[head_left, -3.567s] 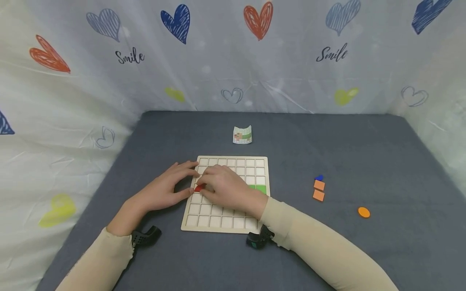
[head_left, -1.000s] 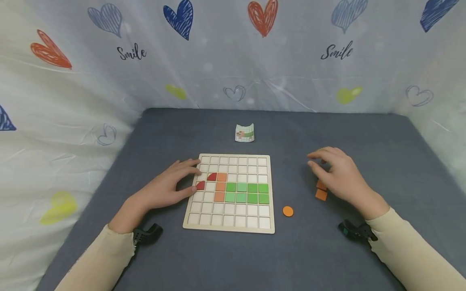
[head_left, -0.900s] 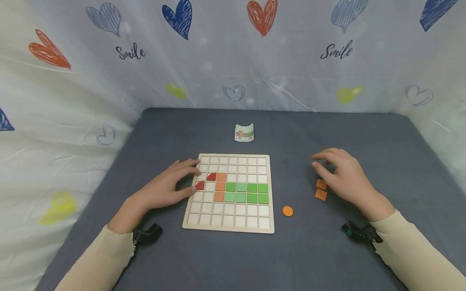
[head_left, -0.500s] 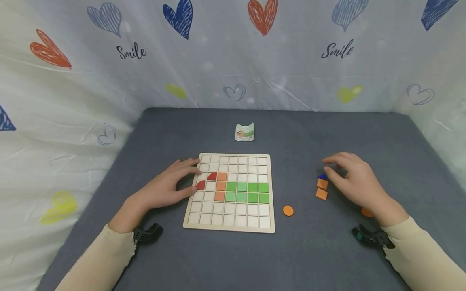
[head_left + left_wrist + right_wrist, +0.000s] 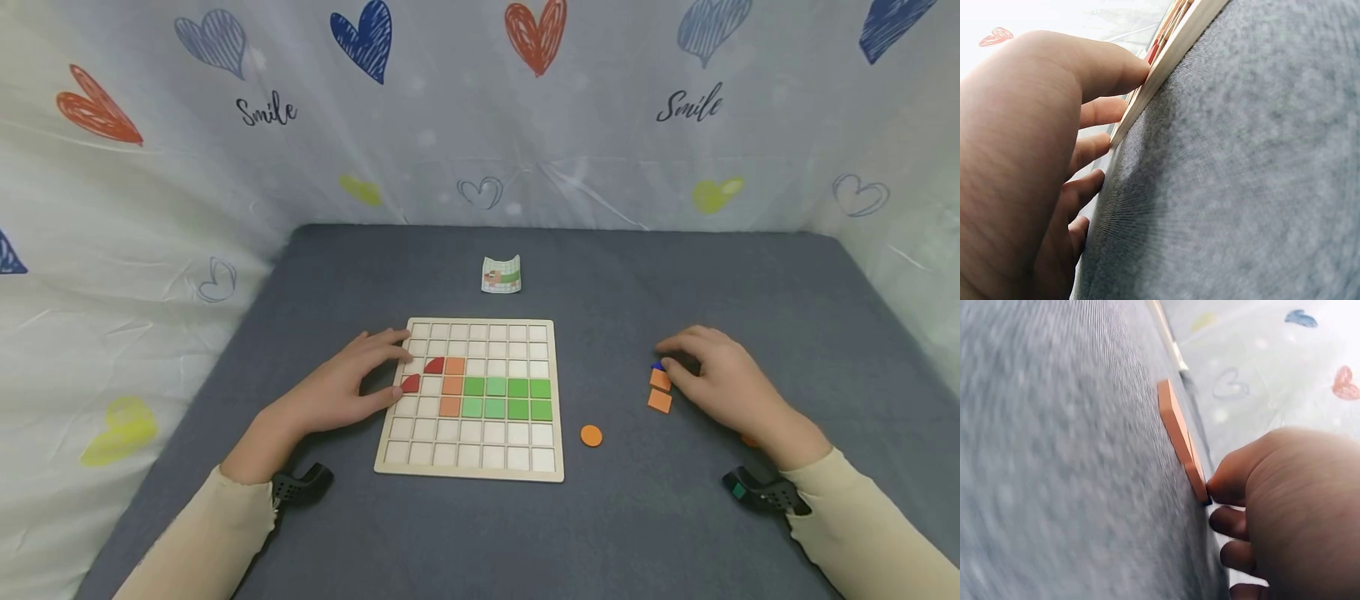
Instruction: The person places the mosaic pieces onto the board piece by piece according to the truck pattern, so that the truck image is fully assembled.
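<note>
My left hand (image 5: 341, 385) rests at the left edge of a wooden grid board (image 5: 470, 477), thumb and fingertips along its rim. In the left wrist view, the thumb (image 5: 1116, 69) lies against the board's side. Red quarter-round pieces (image 5: 434, 366), orange squares (image 5: 452, 386) and green squares (image 5: 518, 388) fill some cells. To the right, my right hand (image 5: 723, 383) is low over the table, its thumb and forefinger right at a small blue triangle (image 5: 657, 366), which they partly hide. A gap shows between these fingers. Two loose orange squares (image 5: 659, 402) lie just in front of the triangle.
An orange disc (image 5: 591, 436) lies just right of the board. Another orange piece (image 5: 749, 442) shows partly under the right wrist. Behind the board stands a small curved picture card (image 5: 501, 275) with a grid pattern. A heart-printed sheet (image 5: 420, 150) hangs behind the grey table.
My right hand has left the board and come over to the loose pieces, lowering to the blue triangle. An orange disc now lies beside the board. The left hand has stayed.
</note>
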`<state>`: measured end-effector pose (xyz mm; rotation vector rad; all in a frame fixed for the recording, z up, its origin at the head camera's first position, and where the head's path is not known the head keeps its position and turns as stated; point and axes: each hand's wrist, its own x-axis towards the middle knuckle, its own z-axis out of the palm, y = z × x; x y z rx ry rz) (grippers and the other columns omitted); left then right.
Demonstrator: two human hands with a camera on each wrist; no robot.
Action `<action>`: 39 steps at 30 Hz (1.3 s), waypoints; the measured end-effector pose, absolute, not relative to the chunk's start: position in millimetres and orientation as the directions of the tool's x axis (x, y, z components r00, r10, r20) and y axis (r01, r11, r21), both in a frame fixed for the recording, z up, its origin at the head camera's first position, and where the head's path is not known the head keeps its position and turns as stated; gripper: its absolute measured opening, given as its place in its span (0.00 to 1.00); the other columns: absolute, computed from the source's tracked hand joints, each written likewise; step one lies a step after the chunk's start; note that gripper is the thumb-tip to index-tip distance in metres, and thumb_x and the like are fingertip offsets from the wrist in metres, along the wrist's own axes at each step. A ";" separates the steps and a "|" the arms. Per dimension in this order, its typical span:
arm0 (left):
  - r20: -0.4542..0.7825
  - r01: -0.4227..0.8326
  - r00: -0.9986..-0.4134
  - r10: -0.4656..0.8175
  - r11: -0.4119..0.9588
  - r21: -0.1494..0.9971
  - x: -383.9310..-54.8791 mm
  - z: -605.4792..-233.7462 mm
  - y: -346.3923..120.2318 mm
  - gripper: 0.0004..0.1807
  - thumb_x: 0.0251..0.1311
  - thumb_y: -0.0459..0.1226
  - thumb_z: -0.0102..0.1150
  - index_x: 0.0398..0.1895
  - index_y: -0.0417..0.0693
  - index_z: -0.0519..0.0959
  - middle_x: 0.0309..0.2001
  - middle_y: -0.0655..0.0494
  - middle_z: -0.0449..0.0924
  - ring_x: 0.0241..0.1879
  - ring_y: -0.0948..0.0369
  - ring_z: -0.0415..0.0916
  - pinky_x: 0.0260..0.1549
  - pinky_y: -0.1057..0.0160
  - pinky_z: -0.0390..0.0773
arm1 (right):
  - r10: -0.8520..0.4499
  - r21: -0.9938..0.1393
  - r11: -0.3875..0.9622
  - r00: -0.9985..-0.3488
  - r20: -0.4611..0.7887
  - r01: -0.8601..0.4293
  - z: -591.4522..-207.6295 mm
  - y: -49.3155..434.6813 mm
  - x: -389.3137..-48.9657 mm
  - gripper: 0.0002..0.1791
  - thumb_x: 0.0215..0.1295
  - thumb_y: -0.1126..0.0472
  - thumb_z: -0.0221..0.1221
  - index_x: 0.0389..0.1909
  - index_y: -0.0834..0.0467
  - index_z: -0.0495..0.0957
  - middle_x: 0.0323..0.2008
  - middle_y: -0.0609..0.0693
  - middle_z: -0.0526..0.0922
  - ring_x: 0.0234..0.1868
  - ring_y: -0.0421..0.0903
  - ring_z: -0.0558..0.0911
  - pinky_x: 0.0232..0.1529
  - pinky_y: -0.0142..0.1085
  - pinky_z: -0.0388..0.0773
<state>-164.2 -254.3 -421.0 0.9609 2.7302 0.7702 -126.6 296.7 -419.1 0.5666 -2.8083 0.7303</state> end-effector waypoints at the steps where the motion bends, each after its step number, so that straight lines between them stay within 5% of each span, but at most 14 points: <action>1: 0.032 0.544 -0.785 0.618 0.664 0.513 -163.9 -420.9 -254.6 0.27 0.76 0.53 0.67 0.71 0.53 0.79 0.85 0.53 0.59 0.85 0.49 0.53 0.86 0.39 0.42 | -0.314 -0.429 0.807 -0.910 0.271 -0.406 -419.8 295.5 -126.7 0.11 0.77 0.62 0.68 0.55 0.57 0.89 0.50 0.52 0.87 0.49 0.51 0.83 0.42 0.52 0.81; 11: 0.031 0.539 -0.789 0.613 0.667 0.514 -163.7 -421.0 -255.0 0.27 0.76 0.54 0.66 0.71 0.54 0.79 0.85 0.54 0.59 0.85 0.49 0.53 0.86 0.41 0.42 | -0.319 -0.424 0.796 -0.894 0.314 -0.432 -425.0 288.2 -128.3 0.05 0.78 0.61 0.68 0.48 0.53 0.91 0.41 0.43 0.87 0.36 0.38 0.81 0.32 0.37 0.81; 18: 0.027 0.535 -0.792 0.610 0.671 0.513 -162.3 -420.4 -255.3 0.26 0.77 0.52 0.67 0.71 0.54 0.79 0.86 0.54 0.59 0.86 0.48 0.52 0.86 0.40 0.43 | -0.279 -0.453 0.804 -0.917 0.284 -0.385 -423.0 281.4 -128.0 0.05 0.74 0.54 0.72 0.43 0.51 0.91 0.40 0.43 0.86 0.35 0.40 0.80 0.32 0.38 0.80; 27: 0.026 0.533 -0.793 0.609 0.672 0.513 -162.6 -421.6 -255.2 0.26 0.77 0.53 0.67 0.71 0.54 0.79 0.86 0.54 0.59 0.86 0.49 0.52 0.86 0.40 0.43 | -0.259 -0.489 0.791 -0.926 0.276 -0.367 -423.0 277.4 -125.9 0.08 0.72 0.64 0.69 0.47 0.53 0.92 0.45 0.48 0.87 0.38 0.43 0.79 0.34 0.39 0.78; 39: 0.034 0.540 -0.788 0.615 0.664 0.517 -163.5 -422.5 -255.7 0.27 0.77 0.54 0.66 0.71 0.54 0.79 0.86 0.54 0.59 0.86 0.49 0.52 0.86 0.40 0.42 | -0.278 -0.493 0.763 -0.901 0.334 -0.419 -429.1 275.0 -127.6 0.07 0.71 0.64 0.72 0.44 0.49 0.92 0.45 0.44 0.87 0.38 0.40 0.79 0.36 0.37 0.79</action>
